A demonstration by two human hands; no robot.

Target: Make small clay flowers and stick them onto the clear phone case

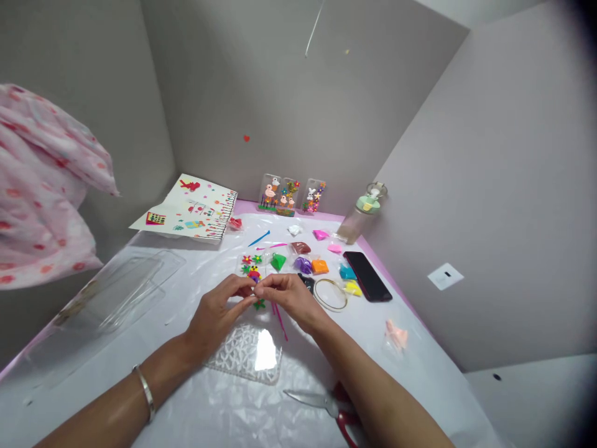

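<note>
"As left hand (209,317) and right hand (291,298) meet mid-frame, what's done?"

"Fingertips together, contents unclear. Flowers (247,259) just beyond: partial, I judge. Cases (290,188), upper centre, look finished; clear panel (240,354), lower centre, undecorated."

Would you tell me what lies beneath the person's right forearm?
From this view, the right forearm partly covers the scissors. Their blades and part of the red handles show; the rest of the handles, and anything else behind the arm, is hidden.
</note>
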